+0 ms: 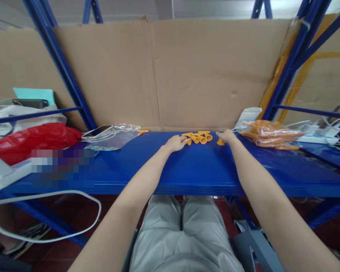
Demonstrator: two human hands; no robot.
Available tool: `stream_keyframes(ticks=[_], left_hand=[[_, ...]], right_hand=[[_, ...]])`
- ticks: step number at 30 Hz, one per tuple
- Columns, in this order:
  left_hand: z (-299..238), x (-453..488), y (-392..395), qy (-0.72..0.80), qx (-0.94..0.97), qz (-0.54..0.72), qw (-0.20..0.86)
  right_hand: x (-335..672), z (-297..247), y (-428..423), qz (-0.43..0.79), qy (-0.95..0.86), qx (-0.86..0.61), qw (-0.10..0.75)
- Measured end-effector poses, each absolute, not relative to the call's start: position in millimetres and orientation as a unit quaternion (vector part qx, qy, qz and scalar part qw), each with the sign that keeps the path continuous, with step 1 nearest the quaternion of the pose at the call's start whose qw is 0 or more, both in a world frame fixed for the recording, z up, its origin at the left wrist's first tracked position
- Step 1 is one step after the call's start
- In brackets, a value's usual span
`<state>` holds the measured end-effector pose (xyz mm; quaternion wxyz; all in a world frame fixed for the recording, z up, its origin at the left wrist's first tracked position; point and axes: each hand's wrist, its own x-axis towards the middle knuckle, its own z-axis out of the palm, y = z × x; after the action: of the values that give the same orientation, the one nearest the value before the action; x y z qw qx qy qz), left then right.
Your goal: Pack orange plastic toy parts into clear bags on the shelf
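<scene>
A row of small yellow-orange pipe-shaped plastic pieces (pixel 203 139), each with a flared cup end, lies on the blue shelf near the cardboard back. At the row's left end, my left hand (pixel 175 143) has its fingertips closed on one yellow pipe-shaped piece (pixel 189 141). My right hand (pixel 227 136) is just right of the row, closed around the upper part of another yellow pipe-shaped piece (pixel 220 142). That piece's flared end points down at the shelf; its stem is mostly hidden by my fingers.
The blue shelf (pixel 198 170) has a cardboard wall (pixel 192 75) behind it. A clear bag (pixel 116 138) with a white cable and one yellow piece (pixel 143 132) lie left. Bagged orange pieces (pixel 268 134) sit right. A white cable loop (pixel 99 211) hangs at the front left.
</scene>
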<state>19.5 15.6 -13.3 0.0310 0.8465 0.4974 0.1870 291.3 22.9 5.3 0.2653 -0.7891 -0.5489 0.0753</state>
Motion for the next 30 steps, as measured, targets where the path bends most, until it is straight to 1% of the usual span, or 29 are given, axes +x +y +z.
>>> stream_keyframes(ticks=[3, 6, 8, 11, 19, 22, 24, 27, 30], left_hand=[[-17, 22, 18, 0.496, 0.851, 0.163, 0.059], [-22, 22, 23, 0.497, 0.851, 0.147, 0.083], [-25, 21, 27, 0.483, 0.857, 0.158, 0.085], [-26, 20, 29, 0.459, 0.868, 0.177, 0.067], [-9, 29, 4, 0.462, 0.872, 0.156, -0.051], [-10, 35, -3, 0.451, 0.879, 0.146, -0.054], [-12, 39, -5, 0.46, 0.879, 0.115, -0.047], [-16, 42, -7, 0.484, 0.872, 0.069, -0.027], [-17, 42, -7, 0.506, 0.861, 0.062, -0.007]], right_hand=[[292, 3, 25, 0.089, -0.536, -0.797, 0.263], [285, 3, 20, 0.121, -0.549, -0.768, 0.308], [280, 3, 17, 0.154, -0.55, -0.747, 0.341], [276, 2, 16, 0.196, -0.558, -0.724, 0.354], [269, 0, 12, 0.253, -0.57, -0.691, 0.366], [264, -1, 11, 0.287, -0.572, -0.663, 0.389], [261, -2, 12, 0.311, -0.576, -0.643, 0.398], [258, -5, 16, 0.328, -0.589, -0.621, 0.398], [257, -8, 19, 0.33, -0.601, -0.609, 0.399]])
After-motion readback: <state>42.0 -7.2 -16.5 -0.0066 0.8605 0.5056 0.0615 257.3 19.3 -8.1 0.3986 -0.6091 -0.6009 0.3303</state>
